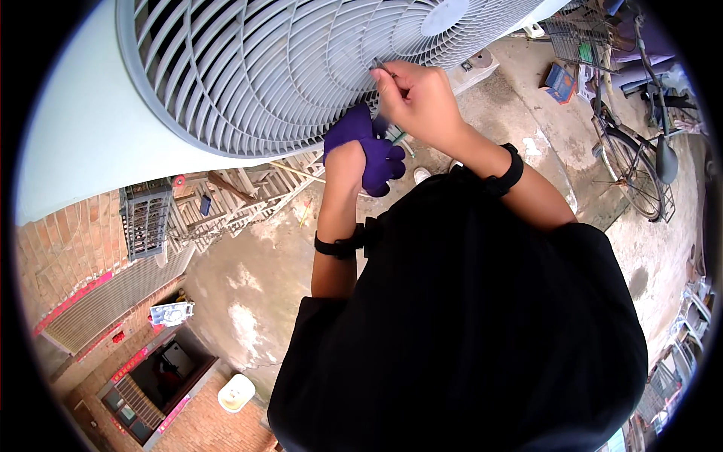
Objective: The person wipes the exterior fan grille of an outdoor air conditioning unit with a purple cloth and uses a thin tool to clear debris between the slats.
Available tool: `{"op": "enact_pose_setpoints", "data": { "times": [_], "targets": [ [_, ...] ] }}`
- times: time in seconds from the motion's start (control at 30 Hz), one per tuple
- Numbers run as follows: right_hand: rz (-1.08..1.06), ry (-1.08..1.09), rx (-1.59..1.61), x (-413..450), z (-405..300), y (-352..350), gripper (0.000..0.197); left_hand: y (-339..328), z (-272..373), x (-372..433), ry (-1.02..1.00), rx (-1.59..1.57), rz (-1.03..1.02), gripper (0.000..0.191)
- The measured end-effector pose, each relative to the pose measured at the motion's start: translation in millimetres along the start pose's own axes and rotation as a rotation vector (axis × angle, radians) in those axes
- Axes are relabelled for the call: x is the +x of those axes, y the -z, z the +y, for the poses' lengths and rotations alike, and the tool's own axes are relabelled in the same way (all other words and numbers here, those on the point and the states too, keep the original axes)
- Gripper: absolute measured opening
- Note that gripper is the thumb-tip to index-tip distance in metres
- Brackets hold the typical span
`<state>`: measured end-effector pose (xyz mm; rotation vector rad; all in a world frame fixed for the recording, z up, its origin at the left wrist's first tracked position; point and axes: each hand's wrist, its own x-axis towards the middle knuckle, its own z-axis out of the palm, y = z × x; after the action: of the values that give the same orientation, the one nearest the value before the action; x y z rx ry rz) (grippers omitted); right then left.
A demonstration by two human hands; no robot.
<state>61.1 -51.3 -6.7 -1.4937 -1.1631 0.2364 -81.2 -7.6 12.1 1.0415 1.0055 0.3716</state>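
Observation:
My bare right hand [421, 99] is at the lower part of a grey round fan grille [282, 62] on a white outdoor air-conditioner unit [85, 124]. Thumb and forefinger pinch a small, thin dark piece [378, 63] against the slats; its exact kind is too small to tell. Purple fabric, apparently a knitted glove [373, 152], covers my left hand [361, 138], which is just below and left of the right one, by the grille's lower rim. The glove's fingers look curled, and whatever the palm holds is hidden. Black bands circle both wrists.
A bicycle [627, 164] stands at the right, near a blue box [559, 83]. On the left are a dark plastic crate [146, 217] and slatted wooden pieces [254, 198]. A white basin [236, 392] sits by the brick wall [214, 432]. Stained concrete floor [237, 294] stretches below.

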Motion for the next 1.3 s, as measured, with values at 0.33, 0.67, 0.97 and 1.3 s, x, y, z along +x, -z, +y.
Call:
{"op": "enact_pose_setpoints", "data": {
  "times": [0.33, 0.67, 0.97, 1.3],
  "targets": [
    [0.0, 0.051, -0.123, 8, -12, 6, 0.031, 6, -12, 15, 0.014, -0.239, -0.113, 0.039],
    [-0.082, 0.018, -0.144, 15, -17, 13, 0.03, 6, -25, 30, 0.109, -0.262, -0.107, 0.043],
    [-0.182, -0.091, -0.023, 12, -13, 13, 0.035, 15, -27, 23, 0.129, -0.277, -0.116, 0.045],
    [-0.351, -0.236, 0.308, 18, 4, 15, 0.024, 2, -7, -11, 0.031, -0.163, 0.004, 0.027]
  ]
}}
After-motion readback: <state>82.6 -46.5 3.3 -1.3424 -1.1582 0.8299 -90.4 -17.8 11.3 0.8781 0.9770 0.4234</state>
